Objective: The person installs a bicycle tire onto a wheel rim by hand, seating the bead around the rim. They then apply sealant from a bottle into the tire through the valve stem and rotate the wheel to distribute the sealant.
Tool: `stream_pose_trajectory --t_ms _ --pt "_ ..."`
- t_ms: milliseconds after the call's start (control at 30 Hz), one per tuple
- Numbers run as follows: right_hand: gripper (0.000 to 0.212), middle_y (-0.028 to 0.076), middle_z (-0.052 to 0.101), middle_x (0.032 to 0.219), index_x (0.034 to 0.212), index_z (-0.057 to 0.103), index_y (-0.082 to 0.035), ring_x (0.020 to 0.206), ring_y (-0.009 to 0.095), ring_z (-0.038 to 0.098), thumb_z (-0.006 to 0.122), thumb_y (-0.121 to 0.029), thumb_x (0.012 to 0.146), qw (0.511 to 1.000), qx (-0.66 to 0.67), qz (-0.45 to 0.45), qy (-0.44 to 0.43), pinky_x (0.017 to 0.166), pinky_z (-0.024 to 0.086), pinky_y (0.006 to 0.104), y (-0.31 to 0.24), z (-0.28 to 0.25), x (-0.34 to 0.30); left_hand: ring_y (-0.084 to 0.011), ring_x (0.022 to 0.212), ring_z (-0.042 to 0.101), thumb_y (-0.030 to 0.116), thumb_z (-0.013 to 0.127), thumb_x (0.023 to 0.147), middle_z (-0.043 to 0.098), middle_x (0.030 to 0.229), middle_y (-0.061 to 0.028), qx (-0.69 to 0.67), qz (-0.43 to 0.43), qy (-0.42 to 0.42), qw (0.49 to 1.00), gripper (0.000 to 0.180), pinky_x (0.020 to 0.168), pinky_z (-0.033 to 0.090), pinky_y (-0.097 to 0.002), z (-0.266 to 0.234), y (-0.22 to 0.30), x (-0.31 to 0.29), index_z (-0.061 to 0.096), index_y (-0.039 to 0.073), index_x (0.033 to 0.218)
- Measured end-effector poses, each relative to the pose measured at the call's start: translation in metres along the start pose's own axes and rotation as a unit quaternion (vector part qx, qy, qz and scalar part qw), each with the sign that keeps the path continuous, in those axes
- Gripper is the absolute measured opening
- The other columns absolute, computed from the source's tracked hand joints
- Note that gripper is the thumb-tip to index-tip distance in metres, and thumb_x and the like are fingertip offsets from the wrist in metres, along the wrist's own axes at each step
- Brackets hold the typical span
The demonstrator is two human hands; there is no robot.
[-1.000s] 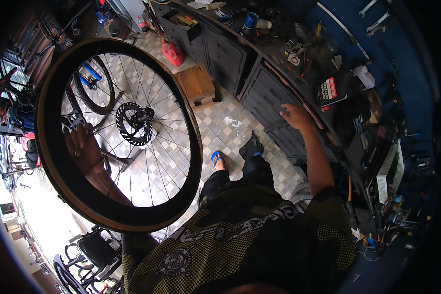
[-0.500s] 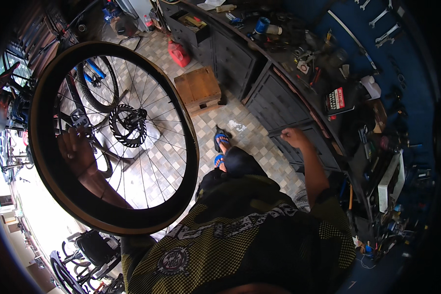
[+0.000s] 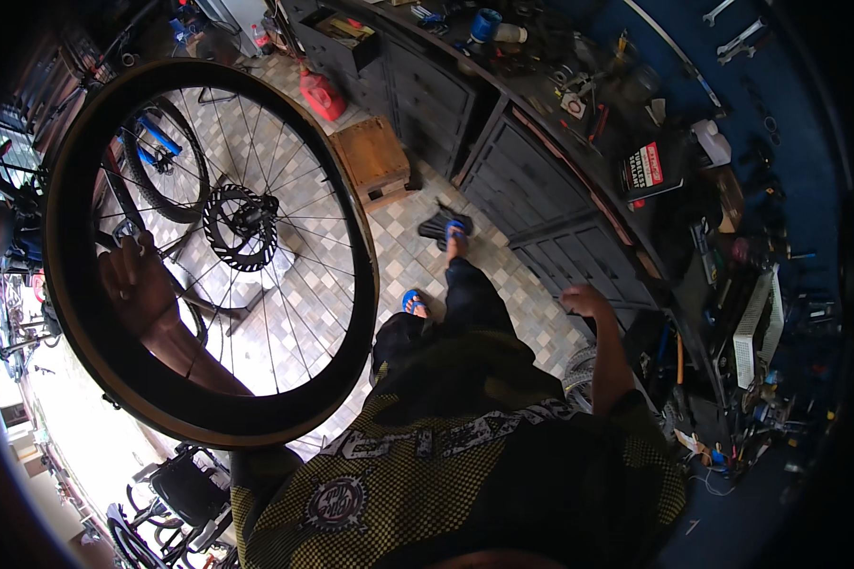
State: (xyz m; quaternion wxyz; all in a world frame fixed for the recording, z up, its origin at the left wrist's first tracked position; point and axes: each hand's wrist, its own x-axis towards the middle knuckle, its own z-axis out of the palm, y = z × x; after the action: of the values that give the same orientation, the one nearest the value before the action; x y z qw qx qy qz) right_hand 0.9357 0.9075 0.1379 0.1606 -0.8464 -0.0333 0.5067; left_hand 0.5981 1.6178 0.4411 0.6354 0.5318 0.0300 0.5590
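Observation:
A bicycle wheel (image 3: 351, 346) with a deep black rim, a tan-edged tyre, thin spokes and a brake disc (image 3: 240, 228) at its hub fills the left of the view. My left hand (image 3: 139, 284) is closed on this wheel at the left side of its rim, seen through the spokes. What the fingertips press against is partly hidden. My left forearm passes behind the spokes and lower rim. At the right, my right hand (image 3: 586, 302) hangs beside the dark cabinet doors (image 3: 579, 251), fingers curled, slightly blurred, with nothing visible in it.
A workbench cluttered with tools runs along the right, bearing a dark book-like box (image 3: 652, 171) and a white basket (image 3: 757, 327). A wooden box (image 3: 370, 156) and a red jug (image 3: 322, 93) stand on the tiled floor. A black flat object (image 3: 436, 226) lies near my front foot. Bicycles stand left.
My feet have stepped apart, one forward. The wheel has shifted slightly left and up in view, still in my left hand. My right hand has swung a little lower and right.

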Motion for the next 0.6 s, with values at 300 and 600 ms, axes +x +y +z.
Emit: stream_pose_trajectory --t_ms 300,600 --pt "0.045 0.016 0.076 0.113 0.129 0.069 -0.005 0.108 0.026 0.073 0.073 -0.038 0.099 0.947 -0.082 -0.246 0.189 0.090 0.056 0.0390 -0.193 -0.053 0.018 -0.0176 0.077 0.038 0.029 0.061 0.094 0.030 0.071 -0.0001 0.287 -0.008 -0.111 0.952 0.033 0.101 0.035 -0.0456 -0.075 0.024 0.010 0.037 0.015 0.077" --pt "0.044 0.019 0.075 0.113 0.119 0.072 -0.001 0.109 0.035 0.071 0.066 -0.040 0.100 0.964 -0.010 -0.201 0.174 0.090 0.055 0.0441 -0.013 -0.018 0.013 -0.0402 0.150 0.035 0.035 0.095 0.071 0.049 0.153 -0.0173 0.115 0.092 -0.210 0.967 0.120 0.126 0.020 -0.0627 -0.101 0.008 -0.006 0.023 -0.009 0.157"
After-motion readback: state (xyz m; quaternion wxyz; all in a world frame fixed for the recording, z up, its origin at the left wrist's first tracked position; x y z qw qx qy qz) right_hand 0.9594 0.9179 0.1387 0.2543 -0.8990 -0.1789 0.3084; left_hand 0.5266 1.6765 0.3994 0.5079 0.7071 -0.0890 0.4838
